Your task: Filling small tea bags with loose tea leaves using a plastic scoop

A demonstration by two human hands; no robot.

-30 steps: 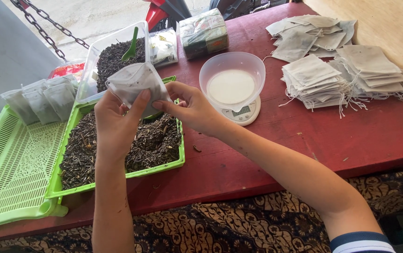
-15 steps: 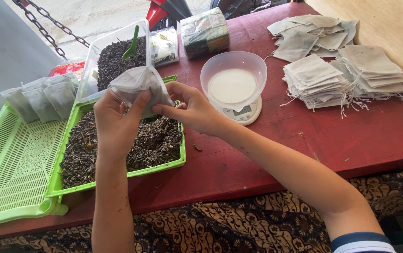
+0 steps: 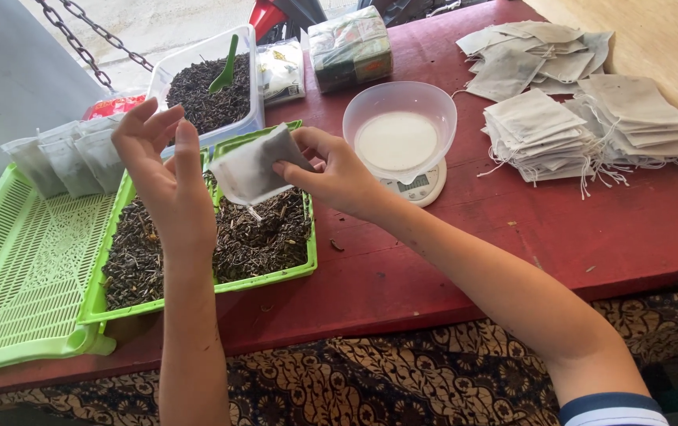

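White cloth makes up the small pouch (image 3: 250,167) that the right hand (image 3: 337,173) pinches by its right edge, thumb on top and fingers curled under, holding it above the far part of the green tray of dried leaves (image 3: 272,272). A short string dangles from the pouch's lower edge. The left hand (image 3: 161,170) stands just left of the pouch with its fingers spread and upright, palm turned toward it; whether it touches the cloth I cannot tell. Both forearms reach in from the near edge of the red table (image 3: 465,260).

Two green trays lie side by side: the one with leaves, and a bare slotted tray (image 3: 23,268) to its left that overhangs the table's near edge. One clear tub of leaves (image 3: 211,93) with a green scoop (image 3: 225,69) sits beyond them. At least three filled pouches (image 3: 67,158) lean at the far left. One clear bowl (image 3: 399,126) rests on a scale (image 3: 418,188) right of the hand. Several stacks of flat empty pouches (image 3: 575,118) crowd the far right. Bare table lies near and right of the forearm.
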